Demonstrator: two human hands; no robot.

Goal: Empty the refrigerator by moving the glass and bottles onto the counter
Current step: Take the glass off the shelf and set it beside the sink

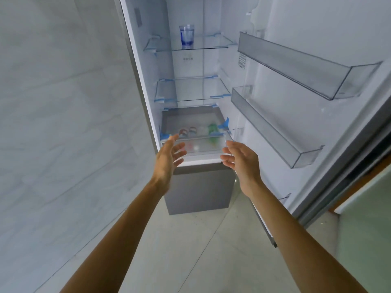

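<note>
Pale tiled wall [53,102] on the left, pale tiled floor [190,240] below. Fridge [211,64] stands open, its door [317,28] swung out to the right. Two clear door bins, an upper one [296,66] and a lower one [270,127], nothing seen in them.

Glass [187,35] stands upright on the top shelf [207,44], toward the left, blue-tinted. Middle shelf [190,89] sits below it. At the bottom of the compartment is a clear drawer [203,145]. The bottles lie inside it, blurred through the plastic: a green bottle [212,130] on the right, and two red-and-white bottles [184,132] on the left. Exact count unclear. Grey lower door [198,187] under the drawer is closed.

Both bare arms reach forward toward the drawer. Left grip [169,153] is spread, fingers straight and apart, palm turned inward, at the drawer's front left corner. Right grip [241,159] is also spread, fingers relaxed, palm facing the left one, at the front right corner. Neither holds anything. Cannot tell whether the fingertips touch the drawer front. The glass is well above both hands. No table in view.
</note>
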